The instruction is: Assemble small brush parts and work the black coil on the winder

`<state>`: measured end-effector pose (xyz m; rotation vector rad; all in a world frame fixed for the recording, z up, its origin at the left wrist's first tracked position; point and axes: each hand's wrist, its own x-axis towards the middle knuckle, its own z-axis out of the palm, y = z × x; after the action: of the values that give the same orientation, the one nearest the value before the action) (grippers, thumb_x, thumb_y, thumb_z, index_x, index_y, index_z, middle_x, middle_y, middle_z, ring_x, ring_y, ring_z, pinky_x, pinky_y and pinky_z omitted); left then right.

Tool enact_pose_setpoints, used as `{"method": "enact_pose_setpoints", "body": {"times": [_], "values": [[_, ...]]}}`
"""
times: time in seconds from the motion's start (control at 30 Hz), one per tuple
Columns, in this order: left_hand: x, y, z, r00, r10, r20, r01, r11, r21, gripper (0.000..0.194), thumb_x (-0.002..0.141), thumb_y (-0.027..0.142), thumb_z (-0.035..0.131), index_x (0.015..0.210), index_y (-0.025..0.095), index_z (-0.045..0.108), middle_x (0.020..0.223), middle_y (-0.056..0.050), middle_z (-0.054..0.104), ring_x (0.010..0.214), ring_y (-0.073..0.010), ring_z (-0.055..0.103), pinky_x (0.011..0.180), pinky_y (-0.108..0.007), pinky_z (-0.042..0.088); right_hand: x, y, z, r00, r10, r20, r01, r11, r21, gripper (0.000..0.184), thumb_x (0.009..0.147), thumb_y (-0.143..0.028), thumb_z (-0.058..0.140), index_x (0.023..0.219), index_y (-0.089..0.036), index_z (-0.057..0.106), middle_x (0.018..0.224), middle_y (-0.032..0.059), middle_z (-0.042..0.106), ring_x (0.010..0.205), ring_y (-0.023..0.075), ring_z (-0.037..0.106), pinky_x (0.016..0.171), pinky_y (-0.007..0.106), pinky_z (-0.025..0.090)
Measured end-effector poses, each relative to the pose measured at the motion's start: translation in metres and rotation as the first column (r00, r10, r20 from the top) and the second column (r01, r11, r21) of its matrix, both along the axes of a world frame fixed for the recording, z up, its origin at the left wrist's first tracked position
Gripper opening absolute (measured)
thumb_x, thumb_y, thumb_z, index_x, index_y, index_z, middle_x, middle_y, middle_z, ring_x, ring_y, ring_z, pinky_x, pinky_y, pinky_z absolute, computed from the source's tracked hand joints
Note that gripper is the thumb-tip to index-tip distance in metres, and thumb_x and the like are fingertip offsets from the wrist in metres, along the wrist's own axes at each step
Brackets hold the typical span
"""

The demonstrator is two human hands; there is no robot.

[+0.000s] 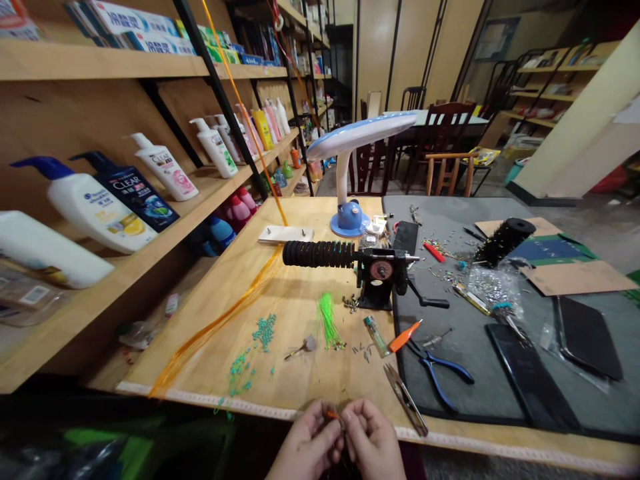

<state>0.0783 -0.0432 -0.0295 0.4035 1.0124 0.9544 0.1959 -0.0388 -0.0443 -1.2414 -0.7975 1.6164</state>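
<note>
Close together at the table's front edge, my left hand [311, 441] and my right hand [371, 440] are both closed in a pinch. Between the fingertips shows a small orange and dark piece [331, 414], too small to name. Just right of my right hand lie metal thread snips [406, 400], with blue-handled pliers [443, 373] beyond them. Ahead are a bundle of bright green strands [327, 319], a lighter [377, 335], an orange-handled tool [406, 337] and a small grey-headed tool [304, 347]. Turquoise beads [265, 331] lie to the left.
A black hand-cranked device [381, 280] carries a ridged black foam roll [320, 255]. Behind stands a blue-and-white lamp [345, 180]. Orange thread [215, 320] runs across the left side. A grey mat [450, 307] holds phones and small parts. Shelves with bottles [165, 167] line the left.
</note>
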Motion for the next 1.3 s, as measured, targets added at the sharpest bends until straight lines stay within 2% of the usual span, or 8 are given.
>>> {"method": "enact_pose_setpoints", "body": {"times": [0.1,0.27,0.4,0.53,0.87,1.1,1.3], "values": [[-0.001,-0.001,0.0,0.999,0.004,-0.039,-0.004,1.0,-0.005,0.044,0.06,0.048,0.087,0.081,0.017,0.064,0.066,0.003,0.06,0.058,-0.0087,0.052,0.053,-0.02,0.037,0.0,-0.001,0.001,1.0,-0.007,0.001,0.007,1.0,-0.013,0.058,0.068,-0.074,0.065,0.069,-0.017,0.055,0.045,-0.0056,0.051,0.036,0.0047,0.031,0.04,0.019,0.021],[-0.003,-0.002,-0.004,0.982,-0.05,-0.183,0.06,0.997,0.045,0.05,0.058,0.056,0.084,0.08,0.016,0.063,0.063,0.003,0.06,0.057,-0.0103,0.052,0.054,-0.023,0.038,0.001,-0.003,-0.003,0.999,-0.018,-0.036,0.017,1.0,-0.019,0.056,0.069,-0.072,0.067,0.068,-0.017,0.055,0.042,-0.0078,0.048,0.036,0.0037,0.03,0.04,0.017,0.021],[-0.002,-0.003,-0.011,0.996,-0.016,-0.084,0.014,1.0,-0.028,0.053,0.054,0.057,0.086,0.077,0.018,0.059,0.06,0.005,0.057,0.054,-0.0095,0.05,0.052,-0.022,0.036,0.0,-0.004,-0.003,0.999,-0.015,-0.034,0.015,1.0,-0.022,0.056,0.068,-0.071,0.068,0.069,-0.016,0.056,0.046,-0.0052,0.053,0.036,0.0032,0.031,0.04,0.018,0.02],[-0.002,-0.005,-0.01,0.999,-0.032,0.013,0.032,0.999,-0.033,0.045,0.063,0.051,0.084,0.08,0.017,0.06,0.065,0.003,0.058,0.058,-0.0098,0.052,0.055,-0.022,0.037,0.0,-0.005,-0.005,1.0,-0.001,-0.022,0.001,1.0,-0.018,0.057,0.066,-0.072,0.068,0.07,-0.017,0.057,0.047,-0.0048,0.055,0.036,0.003,0.032,0.039,0.018,0.021],[0.0,-0.006,-0.007,1.0,-0.002,0.023,0.002,1.0,-0.012,0.043,0.065,0.049,0.084,0.078,0.017,0.058,0.063,0.003,0.06,0.052,-0.0076,0.049,0.051,-0.02,0.034,0.004,-0.006,-0.01,0.999,0.035,0.035,-0.036,0.999,0.02,0.057,0.069,-0.072,0.066,0.07,-0.016,0.057,0.051,-0.0025,0.059,0.035,0.002,0.033,0.038,0.017,0.02],[-0.003,-0.007,-0.01,0.996,0.003,-0.084,-0.001,1.0,0.025,0.045,0.065,0.054,0.081,0.078,0.018,0.057,0.062,0.005,0.057,0.052,-0.0073,0.045,0.05,-0.02,0.031,0.006,-0.015,-0.024,0.993,0.097,0.07,-0.099,0.995,0.028,0.058,0.071,-0.075,0.061,0.065,-0.018,0.055,0.039,-0.0093,0.041,0.034,0.0032,0.025,0.037,0.019,0.016],[-0.009,-0.007,-0.015,0.973,-0.04,-0.227,0.065,0.993,0.101,0.046,0.07,0.059,0.074,0.082,0.019,0.056,0.061,0.007,0.053,0.052,-0.0078,0.042,0.049,-0.021,0.028,0.004,-0.013,-0.017,0.98,0.134,0.149,-0.144,0.988,0.06,0.063,0.07,-0.08,0.056,0.061,-0.018,0.054,0.044,-0.0083,0.038,0.04,0.0057,0.026,0.042,0.022,0.015]]}}
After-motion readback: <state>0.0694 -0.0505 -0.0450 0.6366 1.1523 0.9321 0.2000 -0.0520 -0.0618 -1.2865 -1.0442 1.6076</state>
